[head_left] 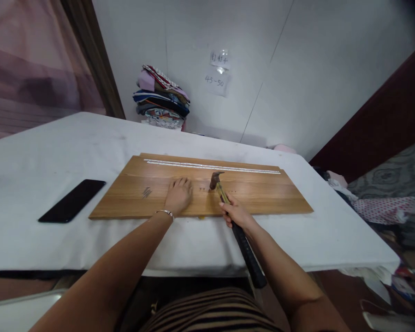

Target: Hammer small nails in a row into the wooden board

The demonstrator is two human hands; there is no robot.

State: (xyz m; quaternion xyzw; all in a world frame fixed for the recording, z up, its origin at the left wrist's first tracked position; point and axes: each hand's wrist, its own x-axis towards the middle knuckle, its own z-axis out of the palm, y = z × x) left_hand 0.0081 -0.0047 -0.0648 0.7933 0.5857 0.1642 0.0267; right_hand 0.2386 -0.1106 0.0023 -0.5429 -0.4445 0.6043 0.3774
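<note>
A long wooden board point(263, 193) lies on the white table point(38, 157). My left hand point(178, 196) rests flat on the board, fingers stretched out, a bracelet on the wrist. My right hand point(237, 213) grips the handle of a hammer point(228, 203). The hammer's head point(215, 179) touches the board beside a short row of small dark nail heads point(204, 189). A few loose nails point(146, 192) lie on the board to the left of my left hand. A pale strip point(210, 166) runs along the board's far edge.
A black phone point(72, 200) lies on the table left of the board. A stack of folded cloth point(162, 97) leans against the white wall, with paper notes point(217, 74) taped beside it. Patterned fabric point(383, 207) lies on the floor at right.
</note>
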